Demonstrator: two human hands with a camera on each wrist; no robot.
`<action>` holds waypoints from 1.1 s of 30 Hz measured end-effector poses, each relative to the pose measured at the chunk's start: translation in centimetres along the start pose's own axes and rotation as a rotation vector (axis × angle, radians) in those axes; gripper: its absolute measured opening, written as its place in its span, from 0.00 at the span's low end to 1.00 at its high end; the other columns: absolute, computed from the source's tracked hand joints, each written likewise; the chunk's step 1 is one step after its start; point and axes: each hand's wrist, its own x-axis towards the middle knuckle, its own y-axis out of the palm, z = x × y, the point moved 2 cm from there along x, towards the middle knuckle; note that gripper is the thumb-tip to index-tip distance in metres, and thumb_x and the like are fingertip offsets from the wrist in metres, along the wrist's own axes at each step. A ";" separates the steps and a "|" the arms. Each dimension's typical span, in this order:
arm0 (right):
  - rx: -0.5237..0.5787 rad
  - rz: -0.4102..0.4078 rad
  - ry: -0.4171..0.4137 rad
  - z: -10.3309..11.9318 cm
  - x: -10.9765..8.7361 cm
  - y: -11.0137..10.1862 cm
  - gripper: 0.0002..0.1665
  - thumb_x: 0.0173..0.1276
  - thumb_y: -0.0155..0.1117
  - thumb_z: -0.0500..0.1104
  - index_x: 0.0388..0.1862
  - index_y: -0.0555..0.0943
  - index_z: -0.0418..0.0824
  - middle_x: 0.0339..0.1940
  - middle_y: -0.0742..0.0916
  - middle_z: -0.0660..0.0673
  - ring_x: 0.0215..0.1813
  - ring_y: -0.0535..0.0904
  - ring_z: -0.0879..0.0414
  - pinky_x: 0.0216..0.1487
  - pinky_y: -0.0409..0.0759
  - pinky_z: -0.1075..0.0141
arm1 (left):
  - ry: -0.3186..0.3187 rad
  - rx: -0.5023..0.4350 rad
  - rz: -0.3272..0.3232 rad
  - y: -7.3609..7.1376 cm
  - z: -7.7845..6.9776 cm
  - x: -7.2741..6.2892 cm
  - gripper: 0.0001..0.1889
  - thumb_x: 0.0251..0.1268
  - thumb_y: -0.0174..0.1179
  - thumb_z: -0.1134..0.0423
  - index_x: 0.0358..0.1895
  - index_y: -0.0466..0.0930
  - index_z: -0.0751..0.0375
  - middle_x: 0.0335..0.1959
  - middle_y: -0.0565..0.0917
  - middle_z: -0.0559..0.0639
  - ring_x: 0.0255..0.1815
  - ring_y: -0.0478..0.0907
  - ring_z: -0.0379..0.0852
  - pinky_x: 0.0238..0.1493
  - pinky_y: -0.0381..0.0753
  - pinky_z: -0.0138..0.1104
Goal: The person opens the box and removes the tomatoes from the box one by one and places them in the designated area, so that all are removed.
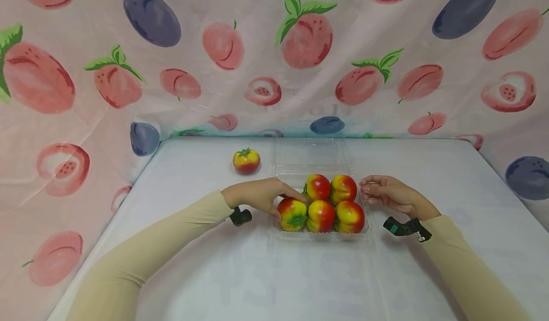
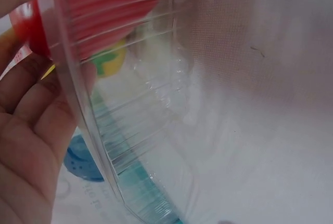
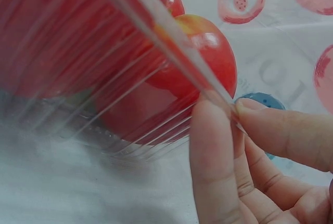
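A clear plastic clamshell box (image 1: 319,235) holds several glossy red-and-yellow fruits (image 1: 321,216) with green leafy tops, like tomatoes or persimmons. My left hand (image 1: 262,194) reaches over the box's left wall and grips the front-left fruit (image 1: 293,213), thumb at its near side, fingers at its far side. In the left wrist view the wall (image 2: 106,146) partly covers this hand (image 2: 31,125). At the other end, my right hand (image 1: 392,194) pinches the box's right rim; the right wrist view shows the rim (image 3: 179,52) between thumb (image 3: 286,133) and index finger.
Another such fruit (image 1: 246,161) stands on the white tabletop (image 1: 206,273), behind and left of the box. The box's lid (image 1: 312,154) lies folded back behind it. A fruit-print cloth (image 1: 266,35) hangs at the back and left.
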 end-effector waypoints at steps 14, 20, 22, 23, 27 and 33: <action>0.006 -0.014 0.000 0.1 0.1 0.0 0.10 0.73 0.46 0.33 0.45 0.75 0.40 0.36 0.86 0.50 0.38 0.84 0.60 0.43 0.83 0.72 | 0.020 -0.009 -0.039 -0.1 0.1 -0.4 0.33 0.50 0.70 0.68 0.63 0.72 0.56 0.61 0.76 0.47 0.64 0.71 0.42 0.62 0.73 0.31; 0.010 -0.032 0.034 0.3 0.0 0.2 0.09 0.73 0.46 0.33 0.45 0.75 0.41 0.35 0.86 0.49 0.37 0.83 0.60 0.43 0.83 0.72 | 0.008 -0.017 -0.057 -0.2 0.3 -0.5 0.32 0.49 0.70 0.67 0.63 0.73 0.55 0.61 0.77 0.46 0.62 0.72 0.40 0.62 0.74 0.30; 0.001 -0.032 0.047 0.4 0.0 0.2 0.09 0.73 0.47 0.33 0.44 0.75 0.41 0.35 0.86 0.49 0.37 0.83 0.60 0.43 0.83 0.71 | -0.003 -0.020 -0.066 -0.2 0.4 -0.6 0.32 0.49 0.71 0.66 0.62 0.73 0.55 0.61 0.77 0.46 0.62 0.72 0.40 0.61 0.74 0.31; -0.002 -0.032 0.056 0.5 -0.1 0.2 0.08 0.73 0.48 0.33 0.44 0.75 0.41 0.35 0.86 0.49 0.37 0.83 0.60 0.43 0.83 0.71 | -0.007 -0.021 -0.070 -0.3 0.4 -0.6 0.32 0.49 0.71 0.66 0.62 0.73 0.56 0.61 0.77 0.46 0.62 0.73 0.41 0.61 0.74 0.31; -0.026 -0.039 0.095 0.8 -0.2 0.2 0.08 0.73 0.49 0.35 0.43 0.76 0.42 0.35 0.86 0.50 0.37 0.84 0.60 0.44 0.83 0.71 | 0.000 -0.011 -0.095 -0.5 0.4 -0.9 0.32 0.50 0.70 0.65 0.63 0.72 0.57 0.61 0.77 0.48 0.62 0.73 0.43 0.61 0.75 0.32; -0.040 -0.053 0.158 1.1 -0.5 0.1 0.09 0.73 0.49 0.36 0.43 0.78 0.43 0.37 0.86 0.50 0.39 0.84 0.60 0.45 0.83 0.71 | 0.033 -0.017 -0.142 -0.9 0.2 -1.5 0.33 0.51 0.70 0.67 0.63 0.71 0.60 0.62 0.75 0.51 0.62 0.72 0.45 0.61 0.75 0.35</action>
